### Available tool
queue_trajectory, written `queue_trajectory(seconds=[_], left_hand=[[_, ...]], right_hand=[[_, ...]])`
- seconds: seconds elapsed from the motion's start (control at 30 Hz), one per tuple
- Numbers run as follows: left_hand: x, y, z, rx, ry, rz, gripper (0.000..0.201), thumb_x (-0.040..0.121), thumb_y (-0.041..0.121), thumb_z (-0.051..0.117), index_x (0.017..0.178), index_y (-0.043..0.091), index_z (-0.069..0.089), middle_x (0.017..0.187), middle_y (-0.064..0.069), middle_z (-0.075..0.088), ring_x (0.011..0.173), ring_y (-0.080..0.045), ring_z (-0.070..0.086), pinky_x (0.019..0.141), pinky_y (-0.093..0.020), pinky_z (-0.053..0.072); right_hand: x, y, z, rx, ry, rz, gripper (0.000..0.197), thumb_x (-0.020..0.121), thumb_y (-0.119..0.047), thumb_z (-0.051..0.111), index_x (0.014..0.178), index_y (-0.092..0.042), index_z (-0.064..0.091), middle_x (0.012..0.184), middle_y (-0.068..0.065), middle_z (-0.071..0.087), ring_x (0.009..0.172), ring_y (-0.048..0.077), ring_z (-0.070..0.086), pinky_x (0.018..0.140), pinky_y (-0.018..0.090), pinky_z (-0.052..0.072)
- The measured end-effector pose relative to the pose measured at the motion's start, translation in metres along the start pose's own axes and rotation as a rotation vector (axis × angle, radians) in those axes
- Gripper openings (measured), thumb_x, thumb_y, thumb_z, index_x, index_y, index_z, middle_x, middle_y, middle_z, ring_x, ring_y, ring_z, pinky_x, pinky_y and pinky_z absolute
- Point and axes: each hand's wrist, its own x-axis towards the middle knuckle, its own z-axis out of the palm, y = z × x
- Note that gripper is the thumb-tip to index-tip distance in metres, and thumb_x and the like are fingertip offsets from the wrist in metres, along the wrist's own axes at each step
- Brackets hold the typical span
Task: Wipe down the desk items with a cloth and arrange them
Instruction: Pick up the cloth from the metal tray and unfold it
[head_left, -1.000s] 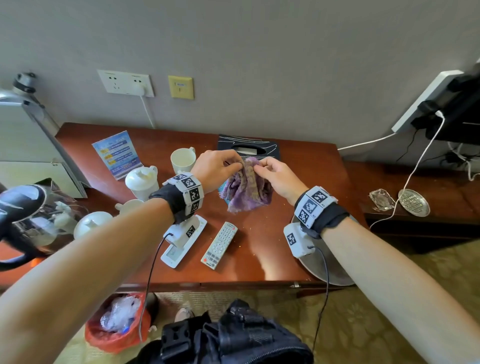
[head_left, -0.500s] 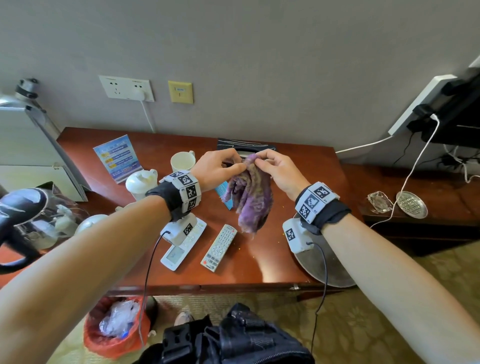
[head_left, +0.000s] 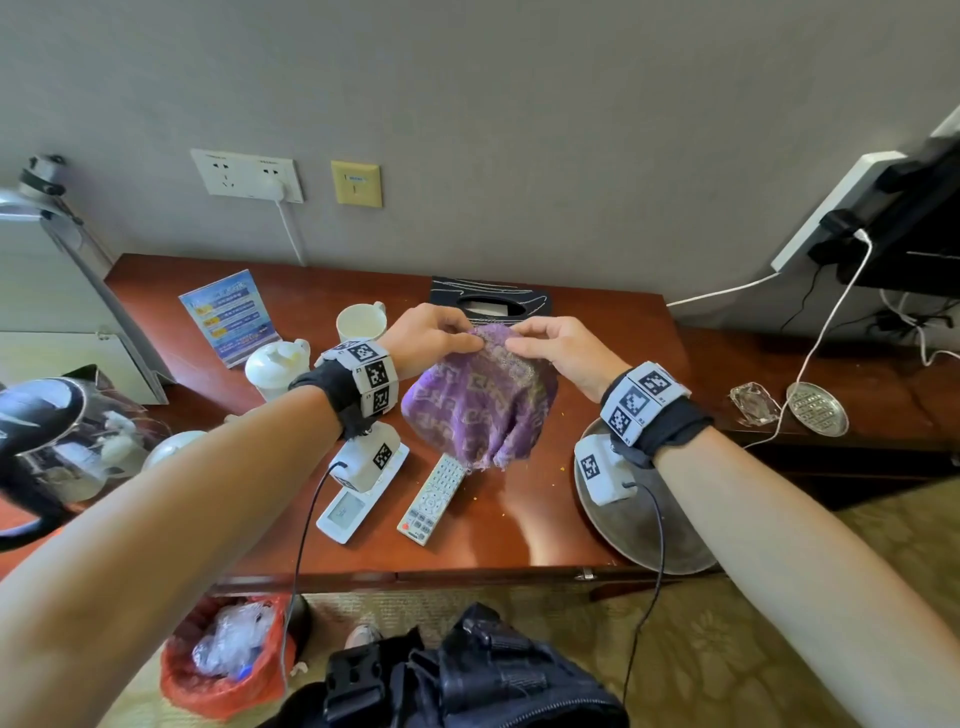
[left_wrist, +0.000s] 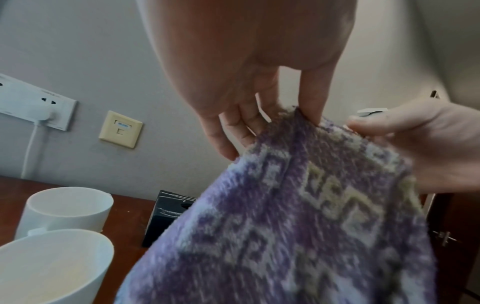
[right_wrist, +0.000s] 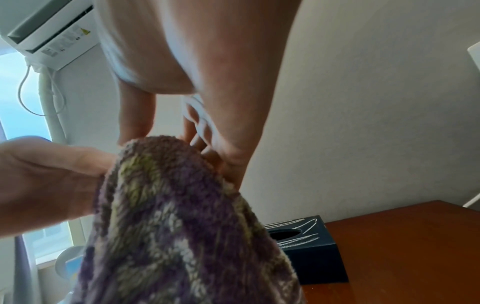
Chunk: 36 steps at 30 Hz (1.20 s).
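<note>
Desk (head_left: 597, 332): red-brown wood against the wall, carrying everything I have to wipe and set straight.

Round metal tray (head_left: 644, 525): at the desk's front right corner, under my right wrist, overhanging the edge.

Cloth (head_left: 478, 400): purple towelling with a pale pattern, held in the air above the middle of the desk, hanging down in loose folds; its frayed lower edge hangs over the top end of the grey remote (head_left: 432, 499).

Left hand (head_left: 428, 335): thumb and fingertips pinching the cloth's top edge.

Right hand (head_left: 558, 351): pinching the same edge just beside the left, thumb on the near face.

Dark tissue box (head_left: 488, 301): behind the hands, by the wall.

White cup (head_left: 361, 322), lidded white pot (head_left: 272, 364), blue card (head_left: 228, 317): left of the hands, well apart from the cloth.

White handset (head_left: 353, 504): flat on the desk, beside the remote.

Step in hand, as I judge it: opening the cloth out to make a wiping pad. To do it well I would draw the two pinches apart along the edge until it pulls flat, fold once to palm width, and keep the hem lifted off the remote so it drags nothing.
</note>
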Motion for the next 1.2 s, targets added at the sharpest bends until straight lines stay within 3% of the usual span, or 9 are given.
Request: queue_trajectory(seconds=[0.13,0.3,0.43,0.63,0.8,0.87,1.0,1.1,1.2], left_hand=[[0.001,0.000,0.001,-0.013,0.040,0.023,0.014,0.077,0.031,0.077,0.070,0.025,0.067,0.072,0.002,0.067,0.075,-0.018,0.060,0.079,-0.038,0.048],[0.004,-0.004,0.001,0.054,0.063,0.057,0.022,0.084,0.023,0.077,0.073,0.023,0.057,0.068,0.003,0.060,0.068,-0.017,0.054,0.072,-0.039,0.047],[0.006,-0.005,0.002,0.090,0.060,0.045,0.026,0.084,0.016,0.079,0.078,0.023,0.054,0.060,0.009,0.055,0.057,-0.009,0.046,0.063,-0.025,0.041],[0.007,-0.001,0.004,0.143,0.009,0.025,0.030,0.086,0.020,0.077,0.114,0.021,0.067,0.084,0.003,0.067,0.081,-0.014,0.061,0.082,-0.030,0.047],[0.003,0.005,0.012,0.103,0.084,0.057,0.014,0.085,0.014,0.077,0.096,0.019,0.070,0.084,0.001,0.066,0.075,-0.011,0.058,0.075,-0.025,0.045],[0.000,0.008,0.014,0.030,0.008,0.069,0.017,0.084,0.009,0.077,0.092,0.021,0.068,0.082,0.002,0.067,0.074,-0.015,0.060,0.070,-0.029,0.049],[-0.009,0.009,0.015,-0.073,-0.199,0.084,0.026,0.074,0.022,0.072,0.097,0.033,0.071,0.091,-0.001,0.074,0.081,-0.017,0.067,0.075,-0.032,0.055],[-0.007,0.004,0.007,-0.070,-0.104,0.105,0.026,0.071,0.035,0.071,0.097,0.037,0.073,0.092,-0.004,0.075,0.084,-0.014,0.068,0.074,-0.025,0.052],[0.000,-0.005,0.003,0.014,0.013,0.126,0.041,0.080,0.037,0.077,0.119,0.035,0.064,0.113,0.002,0.069,0.109,-0.016,0.064,0.100,-0.038,0.049]], right_hand=[[-0.004,0.002,-0.003,-0.169,-0.068,0.066,0.021,0.086,-0.022,0.075,0.087,-0.002,0.070,0.083,0.008,0.072,0.076,0.017,0.067,0.082,0.037,0.053],[0.000,0.007,-0.005,-0.330,-0.050,0.075,0.022,0.086,-0.029,0.076,0.076,-0.017,0.060,0.068,0.002,0.056,0.063,0.017,0.049,0.066,0.032,0.038],[0.011,0.010,-0.006,-0.371,0.105,0.044,0.017,0.086,-0.031,0.075,0.086,-0.014,0.068,0.087,0.009,0.074,0.075,0.024,0.065,0.077,0.039,0.050],[0.016,0.006,-0.006,-0.372,0.250,0.042,0.011,0.090,-0.021,0.067,0.089,-0.013,0.075,0.089,0.000,0.073,0.091,0.022,0.067,0.085,0.037,0.051],[0.011,0.001,0.004,-0.009,0.239,0.140,0.017,0.093,-0.009,0.059,0.085,-0.012,0.074,0.082,0.008,0.071,0.076,0.020,0.067,0.070,0.036,0.057],[0.009,-0.002,0.007,0.144,0.218,0.146,0.023,0.093,-0.001,0.052,0.089,-0.010,0.073,0.083,0.008,0.068,0.075,0.018,0.065,0.063,0.031,0.057],[0.009,-0.001,0.008,0.236,0.159,0.091,0.030,0.090,0.004,0.049,0.097,-0.010,0.075,0.088,0.007,0.072,0.074,0.017,0.067,0.068,0.030,0.055],[0.005,0.000,0.005,0.276,0.132,0.045,0.031,0.093,0.002,0.051,0.095,-0.017,0.075,0.085,0.001,0.074,0.075,0.014,0.069,0.073,0.030,0.055],[0.003,0.001,0.001,0.286,0.099,0.004,0.027,0.095,-0.003,0.054,0.095,-0.020,0.075,0.090,0.003,0.074,0.080,0.017,0.068,0.078,0.033,0.053]])
